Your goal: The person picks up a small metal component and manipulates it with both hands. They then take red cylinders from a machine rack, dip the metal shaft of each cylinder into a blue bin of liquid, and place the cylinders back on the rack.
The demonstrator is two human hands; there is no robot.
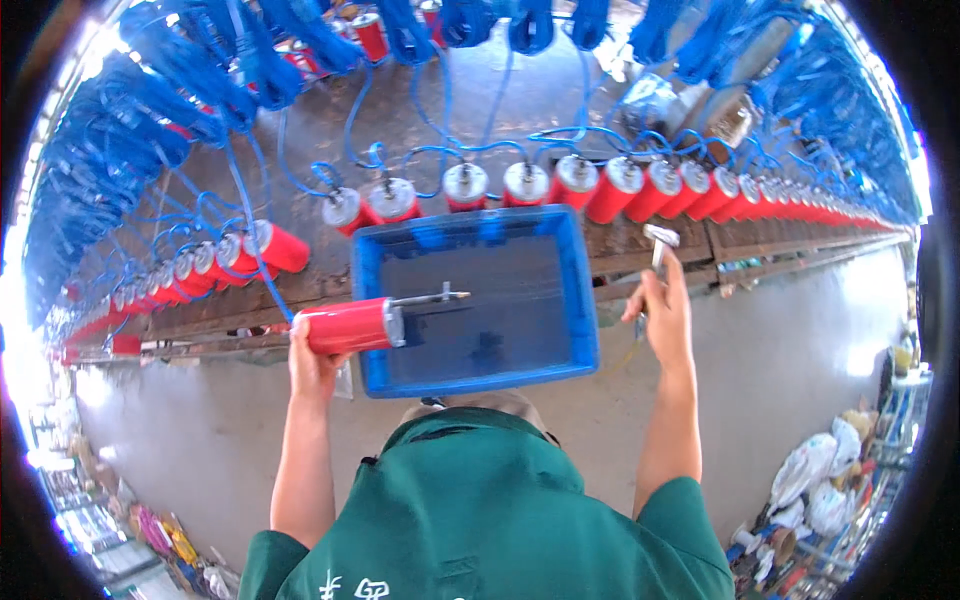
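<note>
My left hand is closed around a red cylinder with silver end caps, tilted onto its side. A blue cable runs up from its left end. From the right end a thin metal shaft sticks out, with a small crosspiece near its tip. The shaft reaches over a blue rectangular tub holding dark liquid. To the right of the tub, my right hand is closed on a small hammer, its silver head upward. Part of its handle is hidden by my fingers.
Along the bench edge stands a long row of red cylinders with blue cables, continuing at the left. Coiled blue cables are heaped behind. Plastic bags lie on the floor at the right.
</note>
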